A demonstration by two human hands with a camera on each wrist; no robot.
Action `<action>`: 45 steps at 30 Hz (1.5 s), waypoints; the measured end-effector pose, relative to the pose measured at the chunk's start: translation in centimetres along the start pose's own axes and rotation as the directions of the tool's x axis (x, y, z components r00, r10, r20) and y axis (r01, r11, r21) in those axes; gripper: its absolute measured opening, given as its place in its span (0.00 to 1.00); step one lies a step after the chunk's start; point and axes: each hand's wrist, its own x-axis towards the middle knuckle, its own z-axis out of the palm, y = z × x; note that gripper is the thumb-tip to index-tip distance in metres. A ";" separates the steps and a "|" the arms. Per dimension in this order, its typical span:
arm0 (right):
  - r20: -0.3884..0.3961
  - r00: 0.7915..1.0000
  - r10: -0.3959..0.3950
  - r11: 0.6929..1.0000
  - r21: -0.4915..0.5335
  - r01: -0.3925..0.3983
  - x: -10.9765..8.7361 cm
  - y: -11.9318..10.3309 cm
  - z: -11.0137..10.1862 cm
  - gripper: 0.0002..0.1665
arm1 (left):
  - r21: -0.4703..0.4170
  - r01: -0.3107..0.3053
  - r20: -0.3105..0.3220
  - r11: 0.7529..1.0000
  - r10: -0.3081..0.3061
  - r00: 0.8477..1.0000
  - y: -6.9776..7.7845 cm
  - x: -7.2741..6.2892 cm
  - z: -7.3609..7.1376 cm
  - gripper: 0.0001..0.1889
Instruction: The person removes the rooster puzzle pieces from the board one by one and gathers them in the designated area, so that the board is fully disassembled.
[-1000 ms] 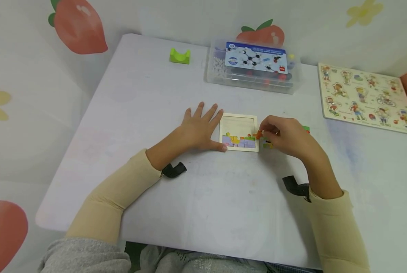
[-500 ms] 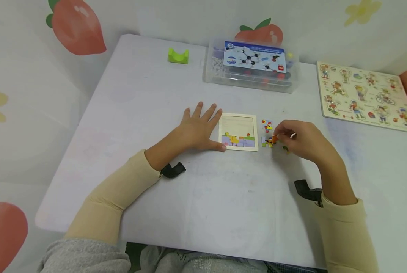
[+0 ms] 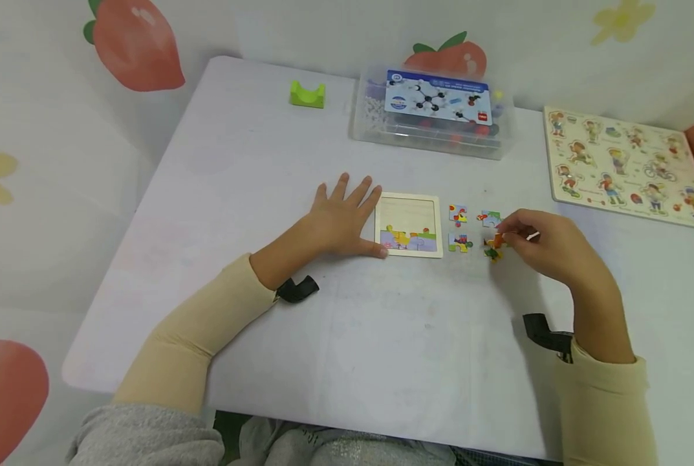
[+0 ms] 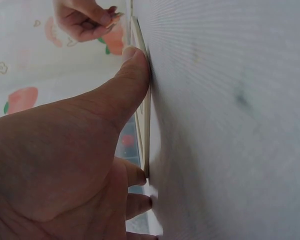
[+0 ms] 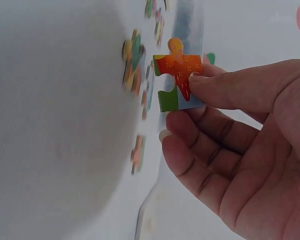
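Note:
My left hand (image 3: 343, 221) lies spread on the table, its fingertips and thumb on the left edge of a small wooden puzzle tray (image 3: 409, 206). Joined pieces (image 3: 407, 241) fill the tray's lower part; bare wood shows above them. To the right of the tray, my right hand (image 3: 553, 249) pinches an orange puzzle piece (image 5: 182, 67) with green corners between thumb and fingers, raised off the table. Loose puzzle pieces lie between tray and hand, among them a red and yellow one (image 3: 458, 214) and a green and yellow one (image 3: 458, 243). Another piece (image 3: 492, 253) lies partly beneath the held one.
A clear plastic case (image 3: 428, 139) with a molecule card stands at the back. Left of it sits a green curved block (image 3: 308, 96). A wooden picture board (image 3: 628, 165) lies at the back right against the patterned wall.
My right hand has moved right, away from the tray's right edge, carrying the orange puzzle piece and uncovering loose pieces. The left hand has stayed in place.

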 end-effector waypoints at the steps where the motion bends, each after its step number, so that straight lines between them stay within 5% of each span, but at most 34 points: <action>1: -0.004 1.000 0.002 1.000 -0.002 -0.002 -0.2 0.3 -0.1 0.07 | 0.001 0.000 0.001 1.000 0.000 1.000 0.0 0.0 0.0 0.62; 19: 0.051 0.981 0.188 0.982 -0.012 -0.188 -1.6 3.7 -0.8 0.08 | -0.008 0.002 -0.005 1.000 -0.002 1.000 0.0 0.0 0.0 0.62; 45: 0.091 0.963 0.252 0.968 -0.009 -0.252 -1.7 4.1 -0.6 0.13 | 0.013 0.007 -0.011 1.000 -0.007 1.000 0.2 0.0 0.1 0.61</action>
